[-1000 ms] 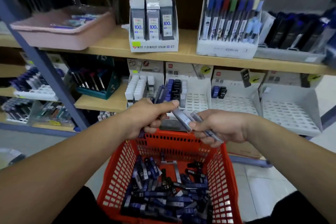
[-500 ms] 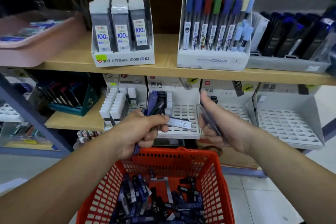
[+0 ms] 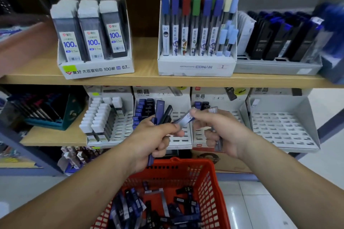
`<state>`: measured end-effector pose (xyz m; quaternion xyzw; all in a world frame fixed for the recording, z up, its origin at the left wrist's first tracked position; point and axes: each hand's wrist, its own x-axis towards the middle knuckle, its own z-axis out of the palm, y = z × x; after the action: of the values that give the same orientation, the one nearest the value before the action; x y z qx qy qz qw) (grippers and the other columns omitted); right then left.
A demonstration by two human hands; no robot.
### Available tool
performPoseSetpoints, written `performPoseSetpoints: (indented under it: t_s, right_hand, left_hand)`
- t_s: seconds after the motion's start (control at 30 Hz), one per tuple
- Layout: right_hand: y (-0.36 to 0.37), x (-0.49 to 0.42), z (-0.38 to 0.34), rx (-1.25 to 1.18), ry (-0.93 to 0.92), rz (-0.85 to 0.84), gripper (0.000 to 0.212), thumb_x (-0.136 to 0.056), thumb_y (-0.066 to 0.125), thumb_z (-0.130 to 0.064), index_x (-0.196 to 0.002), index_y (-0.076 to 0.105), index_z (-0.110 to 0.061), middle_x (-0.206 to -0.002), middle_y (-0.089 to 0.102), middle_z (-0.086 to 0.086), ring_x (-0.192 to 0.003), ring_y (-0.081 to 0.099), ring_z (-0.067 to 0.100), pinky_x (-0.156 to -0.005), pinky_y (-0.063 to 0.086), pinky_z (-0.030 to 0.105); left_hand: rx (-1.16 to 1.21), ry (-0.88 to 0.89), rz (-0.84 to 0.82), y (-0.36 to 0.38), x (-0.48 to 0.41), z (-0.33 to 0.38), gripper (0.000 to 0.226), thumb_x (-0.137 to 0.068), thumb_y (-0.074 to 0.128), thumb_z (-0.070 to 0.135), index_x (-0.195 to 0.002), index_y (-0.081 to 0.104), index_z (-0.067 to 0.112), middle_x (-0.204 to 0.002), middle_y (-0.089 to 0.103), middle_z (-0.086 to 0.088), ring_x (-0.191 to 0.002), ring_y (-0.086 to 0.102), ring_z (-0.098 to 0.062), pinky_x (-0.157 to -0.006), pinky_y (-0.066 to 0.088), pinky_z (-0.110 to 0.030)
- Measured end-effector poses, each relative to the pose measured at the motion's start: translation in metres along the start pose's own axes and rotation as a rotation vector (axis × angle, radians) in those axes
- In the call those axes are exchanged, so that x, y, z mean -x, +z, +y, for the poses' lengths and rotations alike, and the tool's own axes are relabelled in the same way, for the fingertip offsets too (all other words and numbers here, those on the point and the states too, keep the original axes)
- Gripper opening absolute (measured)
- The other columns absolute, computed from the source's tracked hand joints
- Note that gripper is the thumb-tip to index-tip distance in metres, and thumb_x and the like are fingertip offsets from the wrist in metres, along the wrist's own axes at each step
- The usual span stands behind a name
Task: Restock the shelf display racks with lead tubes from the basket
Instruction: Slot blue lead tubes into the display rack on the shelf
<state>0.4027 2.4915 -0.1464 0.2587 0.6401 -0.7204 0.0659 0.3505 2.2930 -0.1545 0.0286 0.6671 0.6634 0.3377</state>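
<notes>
My left hand (image 3: 154, 141) grips a bundle of blue and black lead tubes (image 3: 162, 113) that fan upward. One grey tube marked 0.7 (image 3: 186, 120) bridges both hands, its left end at my left thumb and its right end pinched by my right hand (image 3: 219, 132). My right hand also holds a tube running down through its palm. Both hands hover in front of the white slotted display racks (image 3: 182, 135) on the lower shelf. Below them the red basket (image 3: 212, 182) holds several loose lead tubes (image 3: 152, 208).
The rack behind my hands has a few blue and black tubes at its back left (image 3: 145, 108). Further right stands a rack with bare slots (image 3: 283, 130). A rack of white-capped tubes (image 3: 102, 119) is at the left. The upper shelf (image 3: 145, 78) carries lead boxes.
The view has moved closer to the shelf. My right hand has come back to my left hand and now pinches the end of the grey tube sticking out of it.
</notes>
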Motion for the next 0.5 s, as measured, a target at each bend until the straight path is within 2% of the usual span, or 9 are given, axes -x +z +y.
performPoseSetpoints:
  t_s: [0.07, 0.13, 0.17, 0.23, 0.3, 0.4, 0.5]
  right_hand:
    - [-0.005, 0.003, 0.0, -0.027, -0.01, 0.014, 0.05, -0.086, 0.082, -0.035, -0.123, 0.065, -0.006, -0.096, 0.079, 0.008, -0.044, 0.026, 0.011, -0.042, 0.03, 0.023]
    - [-0.012, 0.004, 0.002, -0.066, -0.03, -0.001, 0.037, -0.092, 0.078, -0.025, -0.122, 0.063, -0.008, -0.095, 0.08, 0.008, -0.043, 0.026, 0.011, -0.044, 0.03, 0.023]
    - [-0.016, 0.004, 0.003, -0.076, -0.047, -0.009, 0.031, -0.094, 0.075, -0.02, -0.121, 0.064, -0.009, -0.088, 0.078, 0.005, -0.043, 0.026, 0.012, -0.045, 0.03, 0.024]
    - [-0.023, 0.006, 0.006, -0.07, -0.08, -0.014, 0.023, -0.096, 0.072, -0.012, -0.118, 0.067, -0.009, -0.07, 0.062, 0.004, -0.041, 0.026, 0.012, -0.045, 0.029, 0.025]
    - [-0.029, 0.009, 0.008, -0.042, -0.098, -0.016, 0.019, -0.098, 0.068, -0.008, -0.117, 0.069, -0.01, -0.058, 0.053, 0.001, -0.041, 0.026, 0.012, -0.045, 0.028, 0.025]
    - [-0.035, 0.012, 0.01, 0.005, -0.101, -0.015, 0.018, -0.099, 0.066, -0.005, -0.115, 0.07, -0.012, -0.05, 0.049, -0.002, -0.041, 0.026, 0.013, -0.046, 0.027, 0.026]
    - [-0.038, 0.008, 0.013, 0.011, -0.1, 0.022, 0.017, -0.097, 0.069, -0.007, -0.113, 0.068, -0.011, -0.05, 0.048, -0.002, -0.039, 0.029, 0.013, -0.046, 0.029, 0.026]
  left_hand:
    - [-0.014, -0.002, -0.024, 0.008, 0.0, 0.0, 0.032, -0.096, 0.07, 0.015, -0.12, 0.062, -0.005, -0.083, 0.075, -0.011, -0.043, 0.029, -0.012, -0.044, 0.02, -0.028]
    - [-0.024, -0.001, -0.044, 0.015, -0.001, -0.003, 0.039, -0.096, 0.071, 0.013, -0.127, 0.056, -0.006, -0.069, 0.072, -0.004, -0.039, 0.029, -0.011, -0.043, 0.02, -0.027]
    - [-0.041, -0.003, -0.048, 0.019, -0.001, -0.004, 0.042, -0.096, 0.071, 0.013, -0.128, 0.054, -0.007, -0.064, 0.07, -0.002, -0.038, 0.029, -0.011, -0.043, 0.02, -0.026]
    - [-0.086, -0.016, -0.067, 0.026, 0.0, -0.005, 0.041, -0.096, 0.071, 0.015, -0.127, 0.055, -0.007, -0.055, 0.064, 0.002, -0.038, 0.027, -0.011, -0.047, 0.017, -0.029]
    - [-0.111, -0.027, -0.09, 0.031, 0.001, -0.007, 0.041, -0.097, 0.07, 0.022, -0.125, 0.059, -0.006, -0.047, 0.05, 0.002, -0.038, 0.024, -0.012, -0.052, 0.014, -0.034]
    - [-0.108, -0.018, -0.082, 0.031, -0.003, -0.014, 0.039, -0.096, 0.072, 0.024, -0.118, 0.06, -0.006, -0.052, 0.035, -0.007, -0.042, 0.02, -0.015, -0.049, 0.015, -0.031]
    - [-0.113, -0.015, -0.06, 0.03, -0.006, -0.02, 0.033, -0.095, 0.073, 0.017, -0.115, 0.061, -0.008, -0.058, 0.039, -0.011, -0.044, 0.021, -0.016, -0.045, 0.018, -0.028]
